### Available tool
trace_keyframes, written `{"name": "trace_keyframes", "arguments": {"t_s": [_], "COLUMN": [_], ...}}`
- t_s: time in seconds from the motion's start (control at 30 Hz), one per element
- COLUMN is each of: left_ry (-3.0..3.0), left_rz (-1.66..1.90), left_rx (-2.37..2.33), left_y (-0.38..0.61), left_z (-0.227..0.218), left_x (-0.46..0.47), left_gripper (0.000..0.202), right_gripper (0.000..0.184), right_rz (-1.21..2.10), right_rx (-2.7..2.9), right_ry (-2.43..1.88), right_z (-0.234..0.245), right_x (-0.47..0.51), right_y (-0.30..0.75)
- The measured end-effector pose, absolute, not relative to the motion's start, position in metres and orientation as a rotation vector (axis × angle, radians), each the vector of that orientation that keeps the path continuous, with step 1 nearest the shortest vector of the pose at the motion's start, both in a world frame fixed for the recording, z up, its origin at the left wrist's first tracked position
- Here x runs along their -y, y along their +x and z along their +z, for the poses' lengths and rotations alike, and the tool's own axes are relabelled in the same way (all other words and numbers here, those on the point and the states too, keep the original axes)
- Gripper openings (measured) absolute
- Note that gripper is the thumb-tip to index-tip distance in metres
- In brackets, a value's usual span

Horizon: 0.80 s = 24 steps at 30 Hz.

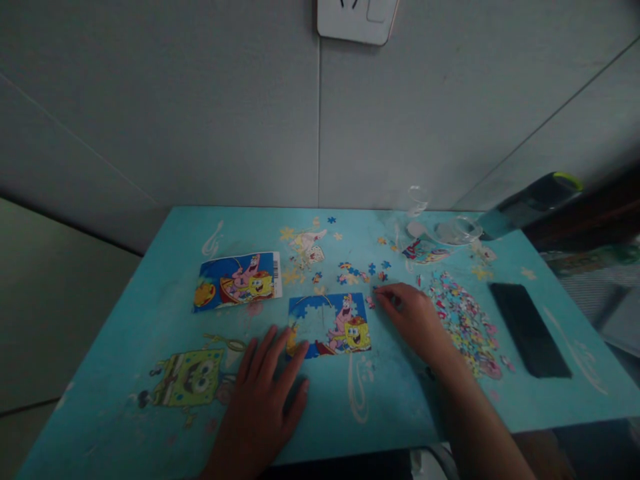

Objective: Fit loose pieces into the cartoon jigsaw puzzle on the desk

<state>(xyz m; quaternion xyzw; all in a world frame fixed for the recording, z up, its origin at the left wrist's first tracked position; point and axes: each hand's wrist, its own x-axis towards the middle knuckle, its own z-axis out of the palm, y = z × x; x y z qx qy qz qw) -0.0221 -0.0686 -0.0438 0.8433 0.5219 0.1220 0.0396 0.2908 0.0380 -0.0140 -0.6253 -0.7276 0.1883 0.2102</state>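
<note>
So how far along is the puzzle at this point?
Done: the puzzle is joined along its right side and bottom edge. In hand: the left hand rests at its lower-left corner; the right hand reaches a loose piece beside it. Left: the pale gap at its upper left, with a big pile unplaced.
</note>
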Motion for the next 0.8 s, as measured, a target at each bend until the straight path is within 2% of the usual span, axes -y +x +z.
{"name": "trace_keyframes", "arguments": {"t_s": [0.53, 0.8], "left_ry": [2.609, 2.583], "left_rz": [0.388, 0.383], "left_rx": [-1.614, -1.630], "left_y": [-0.023, -0.022], "left_z": [-0.048, -0.047], "left_x": [0.069, 0.070], "left_gripper": [0.060, 0.062], "right_gripper": [0.037, 0.037], "right_rz": [0.145, 0.084], "right_rx": [1.900, 1.805], "right_ry": [-2.031, -2.088], "right_z": [-0.024, -0.033], "right_x": [-0.051, -0.073], "right_y": [0.299, 0.291]}}
